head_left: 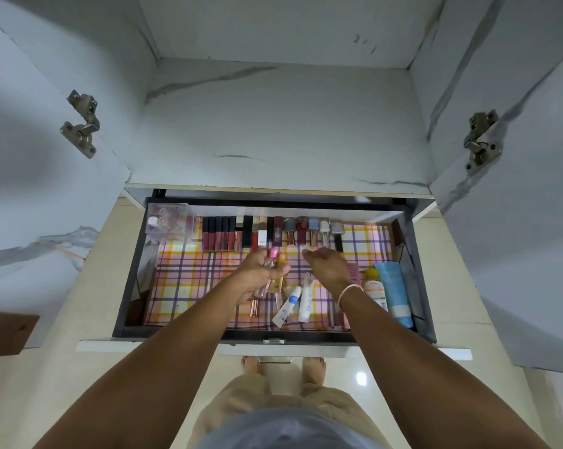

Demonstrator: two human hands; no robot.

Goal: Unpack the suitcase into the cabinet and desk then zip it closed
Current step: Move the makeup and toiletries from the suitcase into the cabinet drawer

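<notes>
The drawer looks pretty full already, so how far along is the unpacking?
Much seems placed: a row of lip glosses and nail polishes lines the back of the drawer, with tubes at the right. In hand: the left hand grips a few slim bottles, while the right hand hovers open. The suitcase isn't in view, so what's left, including zipping, can't be judged.

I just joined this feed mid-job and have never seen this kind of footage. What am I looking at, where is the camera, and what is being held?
There is no machine: a person works bare-handed, and the one camera sits on their head, looking down. Below is an open drawer of a cabinet, lined with a checked cloth. A row of lip glosses lies along the back, and tubes and a blue tube lie nearer. The left hand grips a few slim cosmetic bottles. The right hand hovers with loose fingers, holding nothing.
</notes>
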